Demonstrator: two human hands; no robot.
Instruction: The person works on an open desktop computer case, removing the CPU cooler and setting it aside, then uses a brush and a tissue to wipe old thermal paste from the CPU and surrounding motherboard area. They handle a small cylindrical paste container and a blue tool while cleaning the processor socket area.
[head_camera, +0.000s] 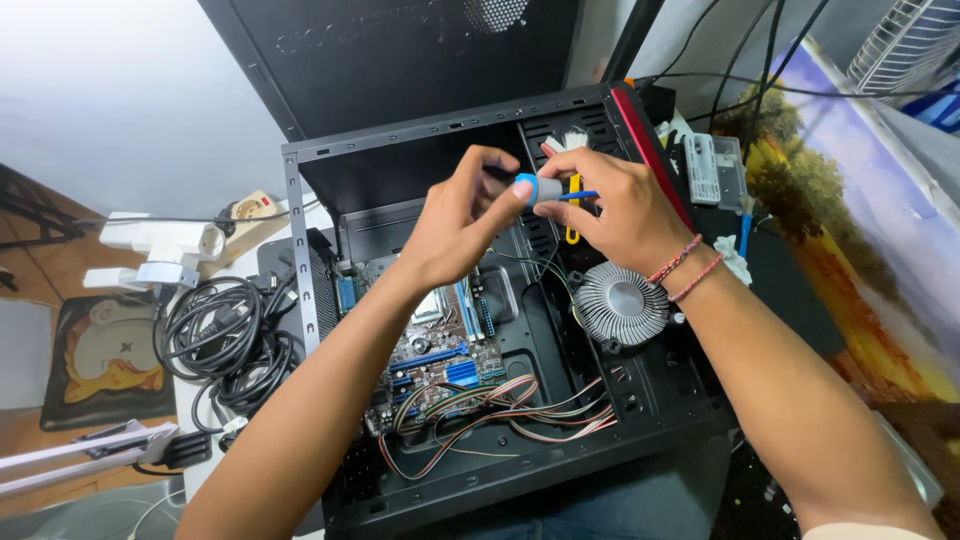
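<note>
Holding a small syringe-like tube (545, 190) between both hands above an open computer case (480, 300), we seem to be at the point of readying it, not yet applying anything. Our left hand (455, 225) pinches the tube's grey body, thumb and forefinger closed around it near its blue collar. Our right hand (620, 215) is curled at the other end, fingertips closed on the thin blue stem that pokes out at 3 o'clock from the collar. Whether a cap is on or off we cannot tell; the fingers hide the tip.

The tube hangs in the air, touching nothing but our fingers, roughly over the upper middle of the case. At 6 o'clock from it, well below, lies the motherboard (440, 350) with its bare silver processor socket (428, 305) uncovered. At 4 o'clock from the tube, resting on the case floor, sits a round finned cooler (620, 302), apart from the board. A bundle of coloured wires (480, 410) loops across the lower edge of the board at 6 o'clock. Outside the case, at 9 o'clock, a coil of black cable (215, 340) lies on the desk.

By our judgement, the next move calls for one hand to keep a firm pinch on the body while the tip is brought down over the socket, steady and clear of the wires.
</note>
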